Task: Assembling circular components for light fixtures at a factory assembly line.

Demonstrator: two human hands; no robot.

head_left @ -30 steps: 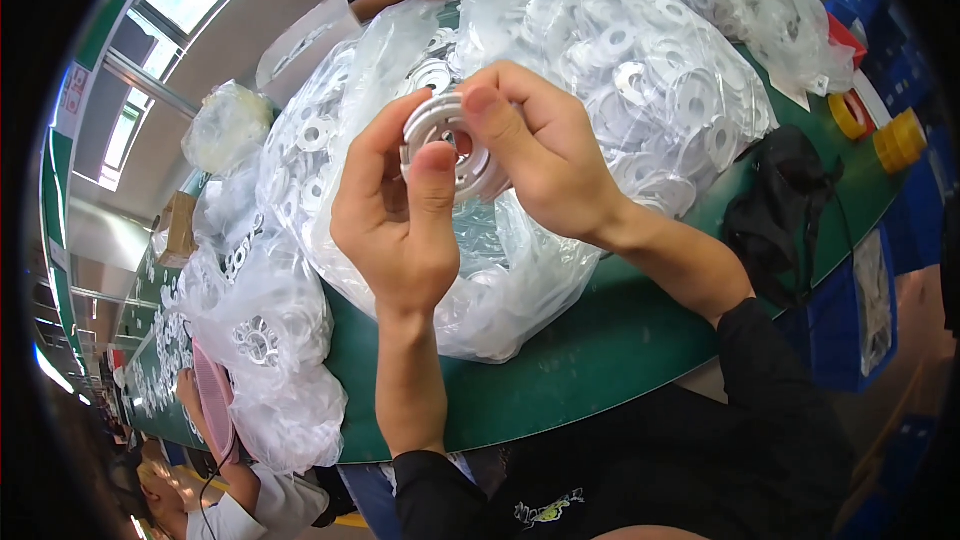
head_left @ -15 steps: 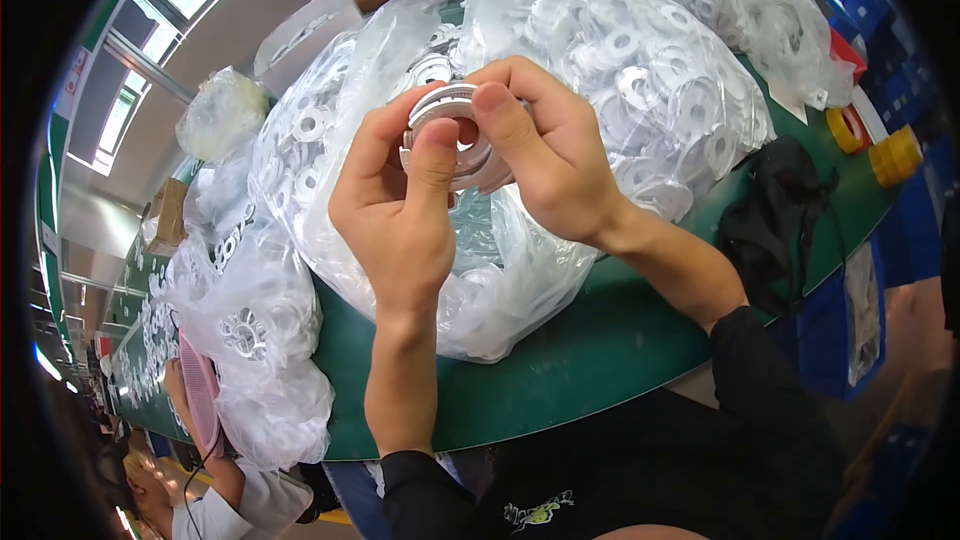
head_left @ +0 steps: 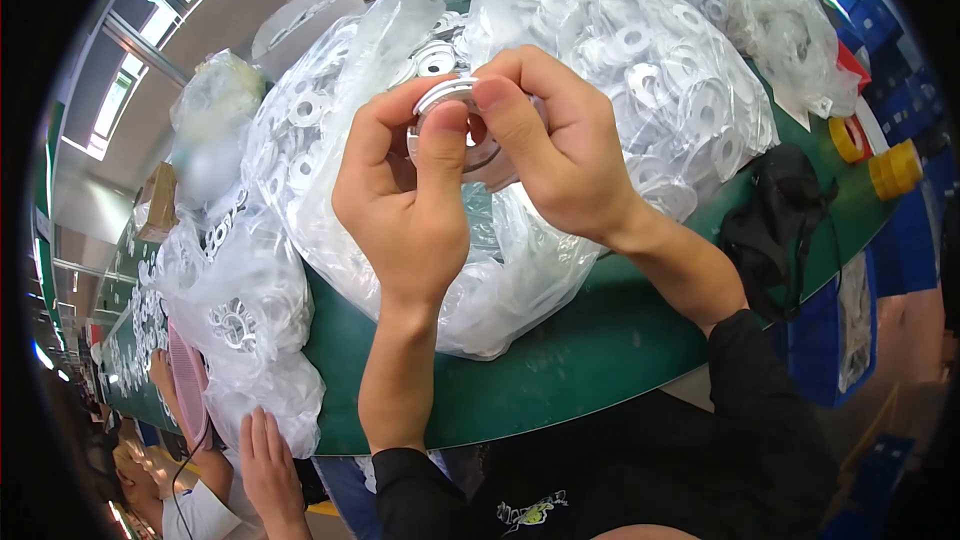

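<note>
White ring-shaped piece (head_left: 446, 92) stays steady, I judge, because my left hand (head_left: 405, 205) and right hand (head_left: 575, 155) pinch its two sides. I hold it over a plastic bag (head_left: 510, 310), probably keeping similar rings (head_left: 436, 62) near.

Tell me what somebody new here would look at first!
Probably the big see-through bags full of flat white rings, heaped in the middle of the green table. Right in front of them, the left hand and right hand hold a round white part together. Bright yellow rolls stand out at the table's far right.
</note>
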